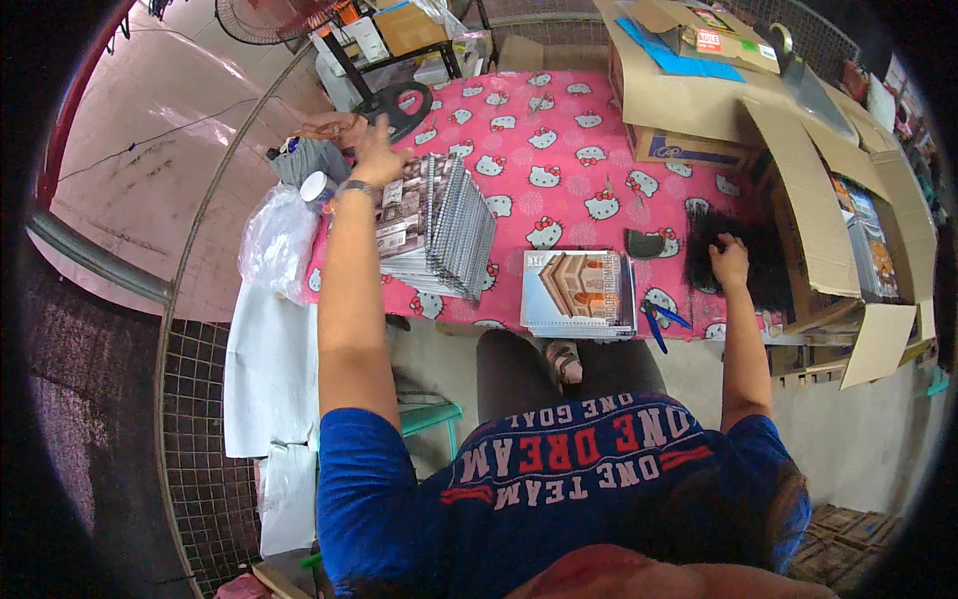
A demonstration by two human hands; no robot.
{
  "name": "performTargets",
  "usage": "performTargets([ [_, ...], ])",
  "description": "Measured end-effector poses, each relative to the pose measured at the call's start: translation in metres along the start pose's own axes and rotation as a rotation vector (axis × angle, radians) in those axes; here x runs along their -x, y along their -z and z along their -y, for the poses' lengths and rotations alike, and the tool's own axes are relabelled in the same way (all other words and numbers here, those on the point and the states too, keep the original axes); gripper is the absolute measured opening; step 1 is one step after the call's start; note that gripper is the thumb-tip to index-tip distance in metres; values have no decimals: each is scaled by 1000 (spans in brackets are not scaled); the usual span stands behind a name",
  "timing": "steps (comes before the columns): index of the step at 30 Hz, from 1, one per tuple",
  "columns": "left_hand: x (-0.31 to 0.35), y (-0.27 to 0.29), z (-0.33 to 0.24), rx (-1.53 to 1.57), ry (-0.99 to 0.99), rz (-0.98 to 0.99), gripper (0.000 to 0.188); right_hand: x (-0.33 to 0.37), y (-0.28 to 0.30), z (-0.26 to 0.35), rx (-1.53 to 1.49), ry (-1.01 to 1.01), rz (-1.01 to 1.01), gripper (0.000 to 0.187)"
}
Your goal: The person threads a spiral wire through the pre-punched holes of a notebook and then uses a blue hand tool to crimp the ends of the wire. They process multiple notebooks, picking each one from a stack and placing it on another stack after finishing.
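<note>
Head view: black pile (763, 268) looks fine and wiry.

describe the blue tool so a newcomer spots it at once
On the pink cat-print tablecloth, find the short notebook stack with the tan building cover. Just right of it lies the hand tool with slim blue handles. Those handles spread in a V, unlike the flat stack beside it.
</note>
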State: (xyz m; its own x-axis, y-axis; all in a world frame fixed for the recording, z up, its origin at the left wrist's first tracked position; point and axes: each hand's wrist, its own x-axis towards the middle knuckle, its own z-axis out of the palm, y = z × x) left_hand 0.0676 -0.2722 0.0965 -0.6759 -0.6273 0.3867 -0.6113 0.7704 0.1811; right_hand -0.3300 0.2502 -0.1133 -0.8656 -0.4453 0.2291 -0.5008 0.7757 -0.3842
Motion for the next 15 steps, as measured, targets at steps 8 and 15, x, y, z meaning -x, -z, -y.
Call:
performTargets([
  [8, 66, 28, 84, 248, 549, 411, 55, 8, -12, -40, -34, -35, 1, 37],
  [15, 22, 104, -46, -12, 102, -175, 19, 8, 17, -37, -13, -118, -34, 35],
])
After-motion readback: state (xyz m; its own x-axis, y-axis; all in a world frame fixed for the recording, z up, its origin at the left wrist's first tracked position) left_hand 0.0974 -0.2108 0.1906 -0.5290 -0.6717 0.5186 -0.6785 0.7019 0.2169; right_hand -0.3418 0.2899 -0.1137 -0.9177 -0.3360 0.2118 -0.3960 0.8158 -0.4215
